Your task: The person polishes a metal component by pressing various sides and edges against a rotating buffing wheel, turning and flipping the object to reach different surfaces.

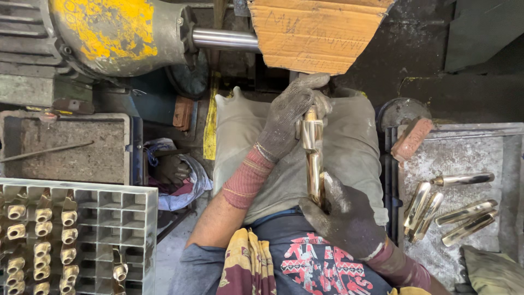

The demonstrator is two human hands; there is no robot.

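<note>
1 head view – straight down, close over lap

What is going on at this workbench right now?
A person in dirty gloves holds a shiny brass fitting with both hands: the left hand grips its upper end, the right hand its lower end, over a grey cushion. Similar polished pieces lie in a metal tray; a divided crate holds more.
</note>
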